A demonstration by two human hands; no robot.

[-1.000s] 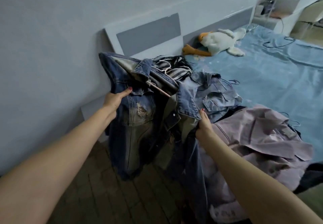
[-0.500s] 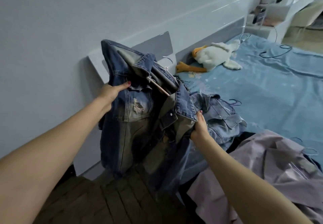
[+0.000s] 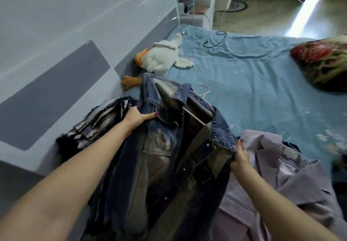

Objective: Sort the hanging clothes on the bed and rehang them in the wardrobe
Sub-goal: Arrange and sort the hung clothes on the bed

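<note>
Denim jacket (image 3: 159,146), on a hanger (image 3: 203,93), is held up over the bed's (image 3: 262,82) near edge. Left hand (image 3: 136,118) grips its shoulder, right hand (image 3: 240,158) pinches the front edge. Likely heavy, floppy; best carried by the hanger hook.

Your left hand (image 3: 138,118) grips the denim jacket (image 3: 161,146) by its shoulder; your right hand (image 3: 239,156) pinches its open front edge. A hanger (image 3: 203,95) sits inside the collar. Beside it on the bed (image 3: 262,82) lie a lilac shirt (image 3: 281,175), a striped garment (image 3: 101,120) and a plush goose (image 3: 161,58).
</note>
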